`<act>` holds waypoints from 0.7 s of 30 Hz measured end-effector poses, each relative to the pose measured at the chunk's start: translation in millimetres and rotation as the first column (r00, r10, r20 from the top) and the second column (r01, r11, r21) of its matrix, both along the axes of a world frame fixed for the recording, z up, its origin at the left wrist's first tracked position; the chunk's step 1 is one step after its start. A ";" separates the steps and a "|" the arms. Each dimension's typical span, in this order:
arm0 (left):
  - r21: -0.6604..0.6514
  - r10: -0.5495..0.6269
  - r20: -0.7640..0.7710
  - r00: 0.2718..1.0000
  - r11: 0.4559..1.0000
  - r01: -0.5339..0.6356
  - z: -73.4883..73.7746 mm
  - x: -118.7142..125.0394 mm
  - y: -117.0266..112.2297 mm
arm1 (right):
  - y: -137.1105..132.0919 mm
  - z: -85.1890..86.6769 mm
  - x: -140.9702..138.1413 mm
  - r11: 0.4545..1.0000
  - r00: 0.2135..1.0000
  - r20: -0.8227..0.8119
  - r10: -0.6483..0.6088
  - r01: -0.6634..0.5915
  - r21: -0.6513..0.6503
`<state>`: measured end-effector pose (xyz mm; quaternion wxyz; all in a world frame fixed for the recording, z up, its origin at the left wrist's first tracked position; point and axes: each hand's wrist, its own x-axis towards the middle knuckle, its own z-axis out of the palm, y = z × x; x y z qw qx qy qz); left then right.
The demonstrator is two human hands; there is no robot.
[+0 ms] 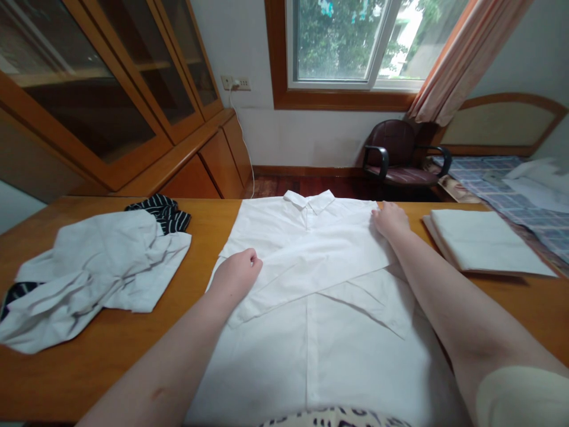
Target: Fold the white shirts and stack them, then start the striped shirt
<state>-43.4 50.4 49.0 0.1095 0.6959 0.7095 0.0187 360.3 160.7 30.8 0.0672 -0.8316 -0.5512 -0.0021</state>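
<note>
White shirt (306, 350) lies spread across the middle of the table (133, 356), its collar (309, 200) at the far edge. Left hand (235, 276) rests curled on a folded panel (311, 276) of the shirt; whether it pinches the cloth, I cannot tell. Right hand (390, 219) lies open, fingers flat on the panel's far end, just beside the table's far edge. Toward the left edge, a crumpled white garment (98, 276) overlaps a striped cloth (162, 212); a folded white stack (482, 243) sits near the right edge.
</note>
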 end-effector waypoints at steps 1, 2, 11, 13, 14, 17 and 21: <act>-0.011 0.000 -0.011 1.000 1.000 0.000 -0.6 0.0 -0.1 | -0.9 -1.6 -0.4 0.997 0.997 0.016 0.075 -0.075 0.014; -0.023 -0.001 -0.017 1.000 1.000 0.001 -1.9 -0.2 0.3 | -1.7 -3.8 -1.2 0.989 0.989 0.023 0.145 -0.145 0.010; -0.107 -0.028 -0.040 0.999 0.994 0.023 -16.5 -4.4 8.5 | 4.1 -24.5 8.9 0.963 0.984 -0.055 0.170 -0.178 -0.202; -0.103 -0.036 -0.041 0.999 0.994 0.031 -16.8 -5.2 8.5 | 7.4 -25.3 16.1 0.969 0.989 -0.068 0.128 -0.139 -0.205; -0.101 -0.037 -0.041 0.998 0.994 0.032 -16.8 -5.5 8.3 | 8.9 -25.2 19.6 0.973 0.991 -0.074 0.116 -0.128 -0.194; -0.101 -0.033 -0.041 0.999 0.994 0.029 -16.5 -5.5 7.7 | 10.4 -23.1 30.0 0.988 0.990 -0.108 0.095 -0.106 -0.108; -0.101 -0.031 -0.044 0.999 0.994 0.027 -15.9 -4.3 7.4 | 0.6 -18.1 44.2 0.999 0.983 -0.180 -0.025 0.031 0.033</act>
